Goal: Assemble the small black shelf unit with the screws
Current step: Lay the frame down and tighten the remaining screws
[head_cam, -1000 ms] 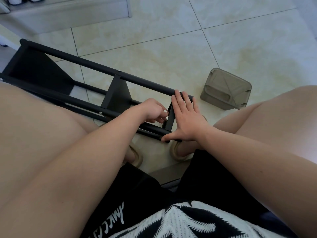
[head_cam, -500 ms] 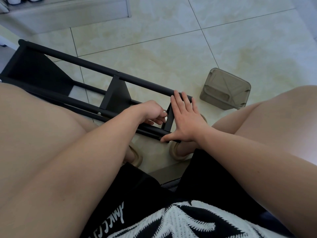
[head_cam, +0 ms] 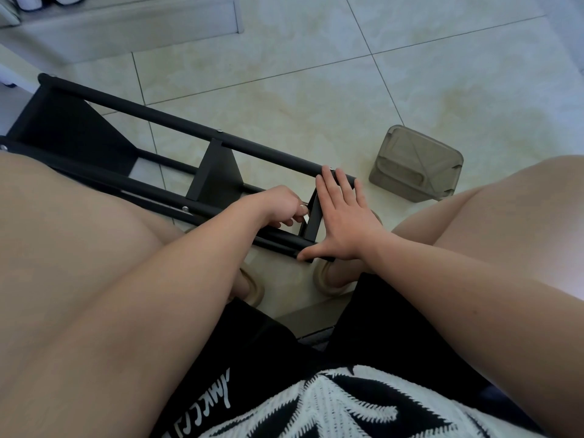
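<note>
The small black shelf unit (head_cam: 177,128) lies on its side on the tiled floor, its long tubes running from the upper left to between my knees. Silver screw heads (head_cam: 220,131) show on the tubes. My right hand (head_cam: 343,219) lies flat with straight fingers against the end panel (head_cam: 313,216), thumb on the near tube. My left hand (head_cam: 281,205) is curled just left of that panel and pinches a small silvery thing (head_cam: 304,205), too small to name, against it.
A translucent grey plastic box (head_cam: 415,164) stands on the floor to the right of the shelf end. My bare knees flank the shelf and my sandalled feet (head_cam: 328,279) sit under it. A low white furniture base (head_cam: 126,23) runs along the top left.
The left hand has shifted slightly at the end panel, its fingers working the small part. The right hand stays pressed flat against the panel.
</note>
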A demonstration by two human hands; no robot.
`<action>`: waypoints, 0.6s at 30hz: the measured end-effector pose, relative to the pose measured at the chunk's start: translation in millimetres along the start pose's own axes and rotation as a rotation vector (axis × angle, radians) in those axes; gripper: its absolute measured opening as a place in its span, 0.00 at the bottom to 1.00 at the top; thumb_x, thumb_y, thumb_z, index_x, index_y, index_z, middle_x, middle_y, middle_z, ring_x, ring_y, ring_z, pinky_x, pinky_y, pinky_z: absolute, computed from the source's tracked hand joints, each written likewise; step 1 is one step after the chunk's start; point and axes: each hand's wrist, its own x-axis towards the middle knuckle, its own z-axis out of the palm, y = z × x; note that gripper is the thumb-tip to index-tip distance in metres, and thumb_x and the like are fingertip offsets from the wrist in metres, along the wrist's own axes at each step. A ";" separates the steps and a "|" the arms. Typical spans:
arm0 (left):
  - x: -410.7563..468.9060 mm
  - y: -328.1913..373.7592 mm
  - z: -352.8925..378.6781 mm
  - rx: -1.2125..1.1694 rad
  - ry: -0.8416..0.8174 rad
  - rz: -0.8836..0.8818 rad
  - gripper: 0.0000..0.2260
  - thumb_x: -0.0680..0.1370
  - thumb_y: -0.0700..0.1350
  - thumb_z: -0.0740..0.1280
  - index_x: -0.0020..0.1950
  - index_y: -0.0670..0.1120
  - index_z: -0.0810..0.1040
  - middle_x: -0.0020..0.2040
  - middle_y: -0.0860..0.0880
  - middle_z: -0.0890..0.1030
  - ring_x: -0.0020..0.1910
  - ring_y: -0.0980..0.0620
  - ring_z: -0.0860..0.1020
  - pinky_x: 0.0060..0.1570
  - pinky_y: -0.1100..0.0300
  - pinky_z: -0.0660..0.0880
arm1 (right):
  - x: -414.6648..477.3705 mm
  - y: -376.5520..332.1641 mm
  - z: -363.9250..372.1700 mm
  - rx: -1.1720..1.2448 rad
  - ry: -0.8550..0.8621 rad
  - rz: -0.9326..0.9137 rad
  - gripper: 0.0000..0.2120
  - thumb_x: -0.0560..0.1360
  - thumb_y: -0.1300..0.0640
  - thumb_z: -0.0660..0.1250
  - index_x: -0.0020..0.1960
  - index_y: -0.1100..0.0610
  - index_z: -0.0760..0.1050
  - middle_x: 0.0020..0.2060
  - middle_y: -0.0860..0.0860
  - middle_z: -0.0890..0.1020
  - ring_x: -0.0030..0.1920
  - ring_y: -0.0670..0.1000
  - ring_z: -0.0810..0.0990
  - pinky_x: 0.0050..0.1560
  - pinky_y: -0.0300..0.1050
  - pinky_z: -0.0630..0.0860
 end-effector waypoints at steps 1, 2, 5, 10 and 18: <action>0.2 -0.5 -0.2 0.010 -0.004 0.003 0.07 0.83 0.45 0.62 0.47 0.48 0.78 0.43 0.55 0.81 0.42 0.56 0.77 0.40 0.59 0.72 | -0.1 0.0 0.0 0.001 0.000 -0.001 0.74 0.56 0.14 0.59 0.81 0.61 0.33 0.80 0.55 0.32 0.80 0.58 0.30 0.79 0.61 0.35; 0.2 -1.1 -0.8 0.022 -0.006 0.008 0.08 0.83 0.45 0.62 0.47 0.48 0.78 0.42 0.55 0.81 0.42 0.56 0.77 0.41 0.59 0.72 | -0.2 0.1 0.0 0.001 0.000 -0.001 0.74 0.56 0.14 0.59 0.81 0.61 0.33 0.80 0.55 0.32 0.80 0.58 0.30 0.79 0.61 0.35; 0.2 -3.5 -3.3 0.055 -0.006 0.024 0.08 0.82 0.45 0.63 0.47 0.47 0.80 0.43 0.54 0.81 0.42 0.56 0.77 0.40 0.59 0.71 | 0.4 0.4 0.0 -0.002 -0.003 0.001 0.74 0.56 0.14 0.58 0.81 0.60 0.32 0.80 0.55 0.32 0.79 0.58 0.30 0.79 0.61 0.35; 0.1 -8.4 -7.7 0.095 -0.007 0.038 0.08 0.81 0.44 0.65 0.44 0.49 0.80 0.42 0.54 0.83 0.42 0.56 0.79 0.38 0.59 0.71 | 1.1 1.0 0.3 0.000 -0.002 -0.001 0.74 0.55 0.13 0.56 0.81 0.61 0.33 0.80 0.56 0.32 0.80 0.58 0.30 0.79 0.61 0.35; -1.4 -12.2 -11.2 0.167 -0.030 0.070 0.09 0.81 0.43 0.66 0.42 0.50 0.80 0.40 0.54 0.82 0.41 0.56 0.77 0.40 0.61 0.70 | 2.6 3.0 2.5 0.000 -0.001 -0.005 0.74 0.53 0.12 0.51 0.81 0.60 0.32 0.80 0.55 0.32 0.79 0.58 0.30 0.79 0.61 0.34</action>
